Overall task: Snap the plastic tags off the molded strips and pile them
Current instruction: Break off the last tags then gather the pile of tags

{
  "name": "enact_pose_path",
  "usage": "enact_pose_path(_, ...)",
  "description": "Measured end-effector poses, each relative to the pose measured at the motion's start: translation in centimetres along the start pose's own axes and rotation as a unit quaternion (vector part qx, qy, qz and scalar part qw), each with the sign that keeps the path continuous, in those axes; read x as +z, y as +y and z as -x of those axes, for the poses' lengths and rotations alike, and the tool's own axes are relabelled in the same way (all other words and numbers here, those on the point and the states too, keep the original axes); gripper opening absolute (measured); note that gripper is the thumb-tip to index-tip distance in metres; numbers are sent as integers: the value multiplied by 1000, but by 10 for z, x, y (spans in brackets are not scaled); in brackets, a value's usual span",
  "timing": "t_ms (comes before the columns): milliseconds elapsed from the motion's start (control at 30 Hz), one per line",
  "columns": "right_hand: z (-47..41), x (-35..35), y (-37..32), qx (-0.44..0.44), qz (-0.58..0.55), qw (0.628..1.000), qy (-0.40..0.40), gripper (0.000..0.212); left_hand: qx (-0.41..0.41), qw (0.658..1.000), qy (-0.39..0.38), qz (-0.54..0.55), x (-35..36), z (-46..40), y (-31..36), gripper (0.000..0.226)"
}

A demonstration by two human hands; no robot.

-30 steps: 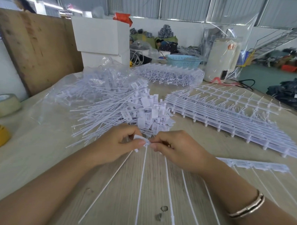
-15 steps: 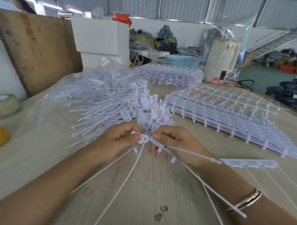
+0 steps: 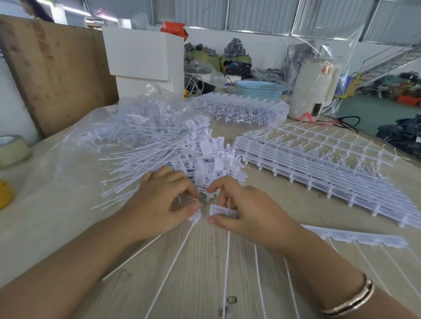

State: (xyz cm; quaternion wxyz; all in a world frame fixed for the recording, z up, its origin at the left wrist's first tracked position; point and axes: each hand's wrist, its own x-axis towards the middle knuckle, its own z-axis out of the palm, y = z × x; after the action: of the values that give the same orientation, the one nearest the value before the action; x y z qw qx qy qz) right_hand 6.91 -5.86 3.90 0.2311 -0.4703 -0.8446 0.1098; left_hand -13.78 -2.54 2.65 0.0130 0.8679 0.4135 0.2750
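Observation:
My left hand (image 3: 164, 205) pinches the heads of white plastic tags (image 3: 194, 216) whose long thin tails run toward me over the table. My right hand (image 3: 248, 214) grips the end of a white molded strip (image 3: 220, 211), thumb under it, fingers curled above. That strip continues to the right on the table (image 3: 360, 238), with several tag tails still hanging from it. Just beyond both hands lies a big pile of loose snapped tags (image 3: 171, 152). A stack of bare molded strips (image 3: 324, 171) lies at the right.
The wooden table (image 3: 57, 213) carries tape rolls (image 3: 5, 150) at the left edge, a clear bag (image 3: 144, 113) under the pile, and a bagged bundle of strips (image 3: 240, 108) farther back. White boxes (image 3: 141, 55), a blue basket (image 3: 259, 88) and a wrapped white appliance (image 3: 313, 91) stand behind.
The strip, tilted up half a second ago, lies flat again. My hands have drawn slightly apart, the left keeping its tags and the right holding the strip's end.

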Motion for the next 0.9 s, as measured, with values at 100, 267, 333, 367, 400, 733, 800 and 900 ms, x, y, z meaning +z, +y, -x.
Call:
enact_pose_path(100,-1,3,-7,-23,16,999,25,46,-2,998,21,57,2,1,13,48)
enact_pose_path(267,-3,7,-11,-39,31,998,23,45,-31,985,-20,168,12,-1,22,52)
enact_pose_path(333,-2,0,-8,-29,13,999,11,39,-39,976,-5,215,13,-2,20,40)
enact_pose_path(367,0,-4,-5,-26,8,1000,4,34,-47,973,0,228,13,-3,19,37)
enact_pose_path(400,1,-9,-3,-21,4,1000,-7,29,-56,970,2,237,13,-3,17,34)
enact_pose_path(733,3,-9,-4,-16,103,995,0,25,-52,974,-40,215,11,-2,12,35)
enact_pose_path(800,4,-8,-5,-20,108,994,-4,24,-37,977,-36,209,11,-2,11,30)
enact_pose_path(900,4,-10,-5,-14,78,997,-19,29,-2,976,-37,213,11,-3,9,24)
